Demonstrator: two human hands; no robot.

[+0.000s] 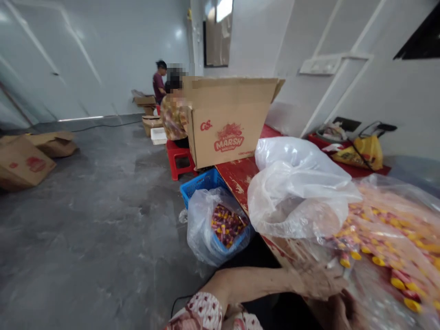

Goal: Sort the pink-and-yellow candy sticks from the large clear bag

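Note:
My left hand [318, 278] reaches across the front edge of the red table [237, 176], blurred by motion. Close below it, my right hand [345, 312] is partly cut off by the bottom of the view. Whether either hand holds anything does not show. Beside them, small red and yellow wrapped pieces [400, 279], which look like candies, lie loose on and under clear plastic sheeting [409, 220]. A large translucent plastic bag [295, 188] rests on the table just beyond my hands.
Left of the table, a blue basket [194, 185] stands near a plastic-lined container of wrapped pieces [228, 227]. A large marshmallow carton [230, 123] stands at the table's far end. Beyond it, a person [173, 117] sits on a red stool [179, 160]; another person [159, 82] is farther back.

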